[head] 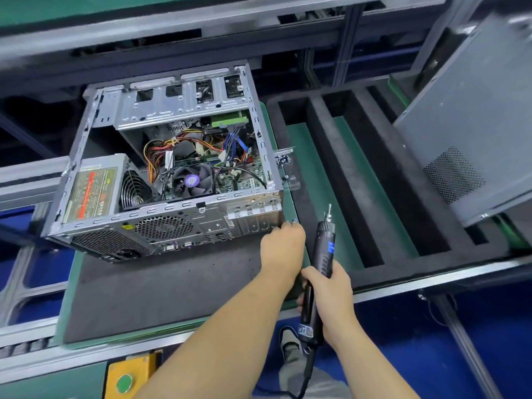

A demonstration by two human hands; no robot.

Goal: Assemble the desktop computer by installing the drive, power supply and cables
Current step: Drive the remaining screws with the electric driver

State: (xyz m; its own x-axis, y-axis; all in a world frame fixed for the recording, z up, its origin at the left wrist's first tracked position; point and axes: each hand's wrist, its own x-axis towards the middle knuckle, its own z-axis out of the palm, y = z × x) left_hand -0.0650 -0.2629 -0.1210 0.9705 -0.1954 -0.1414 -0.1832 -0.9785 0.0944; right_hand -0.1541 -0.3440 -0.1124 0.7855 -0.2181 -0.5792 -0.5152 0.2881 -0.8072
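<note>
Grey foam mat [161, 286] on bench carries open PC case [172, 168], PSU [92, 191] seated inside. L hand [283, 249] pinches small screw at case rear corner; R hand [331, 295] grasps electric screwdriver [324, 254]. Risk: screw drops or cross-threads if bit misaligned.

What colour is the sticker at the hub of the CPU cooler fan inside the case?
Purple, on the black CPU cooler fan; the head view shows it.

Bare forearms, bare hands [283, 249], no sleeves showing.
</note>
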